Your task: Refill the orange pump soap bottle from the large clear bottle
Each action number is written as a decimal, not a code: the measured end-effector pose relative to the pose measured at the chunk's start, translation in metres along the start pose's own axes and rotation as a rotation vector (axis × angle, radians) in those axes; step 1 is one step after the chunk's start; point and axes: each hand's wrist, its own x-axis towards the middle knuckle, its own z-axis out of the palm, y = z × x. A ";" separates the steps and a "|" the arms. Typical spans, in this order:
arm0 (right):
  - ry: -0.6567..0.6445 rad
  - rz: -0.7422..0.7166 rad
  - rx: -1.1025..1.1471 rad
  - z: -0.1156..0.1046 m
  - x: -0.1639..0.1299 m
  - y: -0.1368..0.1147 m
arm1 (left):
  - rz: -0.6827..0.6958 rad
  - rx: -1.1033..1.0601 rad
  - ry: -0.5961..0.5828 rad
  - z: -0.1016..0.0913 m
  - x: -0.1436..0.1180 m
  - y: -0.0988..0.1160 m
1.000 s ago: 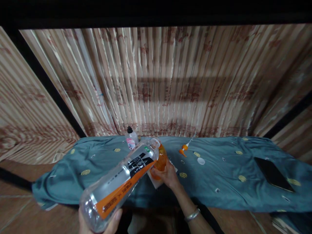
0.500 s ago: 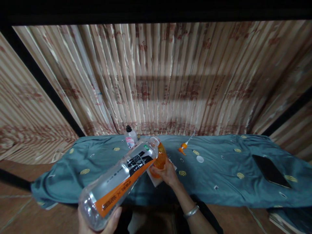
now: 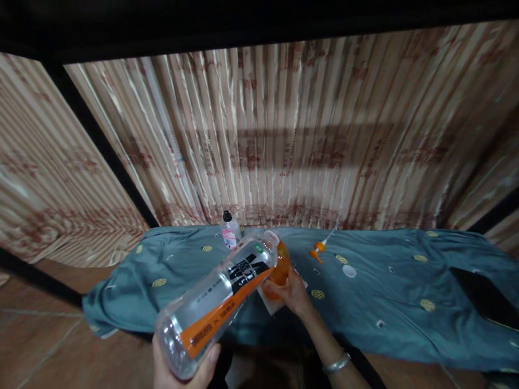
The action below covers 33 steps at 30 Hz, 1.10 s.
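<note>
Left hand (image 3: pixel 182 373) fingers wrapped under the base of 1 large clear bottle (image 3: pixel 221 302), tilted mouth-down onto 1 orange bottle (image 3: pixel 279 268) — right hand (image 3: pixel 292 293) fingers clasp it on the teal-covered surface (image 3: pixel 385 302). Pump head (image 3: pixel 318 249), white cap (image 3: pixel 349 270) lie nearby.

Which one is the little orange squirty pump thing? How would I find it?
Start at the teal cloth spread in front of the striped curtain. Look right of the orange bottle held by the right hand. The pump top lies loose near the curtain, bright orange with a thin white tube, beside a flat white cap.
</note>
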 end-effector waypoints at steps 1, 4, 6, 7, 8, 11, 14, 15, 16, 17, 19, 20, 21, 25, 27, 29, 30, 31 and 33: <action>-0.013 0.015 0.014 0.000 0.000 0.000 | -0.005 -0.013 -0.008 0.000 0.000 -0.002; -0.038 0.042 0.054 -0.002 0.000 -0.002 | -0.029 -0.043 -0.017 0.000 -0.002 -0.007; -0.023 0.033 0.053 -0.003 0.000 -0.004 | -0.039 -0.056 -0.020 0.000 -0.003 -0.007; -0.019 0.031 0.046 -0.004 -0.001 -0.005 | -0.042 -0.059 -0.022 0.000 -0.004 -0.007; -0.018 0.034 0.037 -0.004 -0.001 -0.006 | -0.044 -0.058 -0.024 0.000 -0.005 -0.007; -0.033 0.060 0.022 -0.005 -0.001 -0.006 | -0.053 -0.045 -0.025 0.000 -0.006 -0.007; -0.043 0.056 0.049 -0.004 -0.001 -0.004 | -0.046 -0.034 -0.026 0.000 -0.007 -0.007; -0.046 0.051 0.060 -0.004 -0.001 -0.004 | -0.037 -0.026 -0.024 0.000 -0.007 -0.007; -0.049 0.047 0.069 -0.005 -0.001 -0.004 | -0.027 -0.014 -0.020 0.000 -0.006 -0.007; -0.052 0.047 0.077 -0.005 -0.001 -0.004 | -0.016 0.000 -0.014 0.001 -0.006 -0.007; -0.063 0.047 0.085 -0.005 -0.002 -0.005 | 0.010 0.029 0.005 0.002 -0.006 -0.007; -0.068 0.048 0.085 -0.005 -0.002 -0.006 | 0.027 0.041 0.016 0.003 -0.006 -0.007; -0.072 0.049 0.081 -0.005 -0.002 -0.006 | 0.044 0.049 0.025 0.003 -0.006 -0.007; -0.063 0.062 0.033 -0.006 -0.001 -0.007 | 0.047 0.019 0.007 0.006 -0.007 -0.003; -0.063 0.074 0.024 -0.007 0.000 -0.006 | 0.016 -0.006 -0.009 0.006 -0.008 -0.002; -0.068 0.082 0.029 -0.008 0.000 -0.004 | -0.011 -0.023 -0.013 0.005 -0.008 -0.002; -0.066 0.081 0.031 -0.008 0.000 -0.004 | -0.022 -0.033 -0.016 0.005 -0.008 -0.003; -0.060 0.075 0.029 -0.008 0.000 -0.003 | -0.031 -0.042 -0.020 0.005 -0.008 -0.004; -0.045 0.035 0.009 -0.008 0.000 -0.002 | -0.045 -0.053 -0.030 0.004 -0.009 -0.005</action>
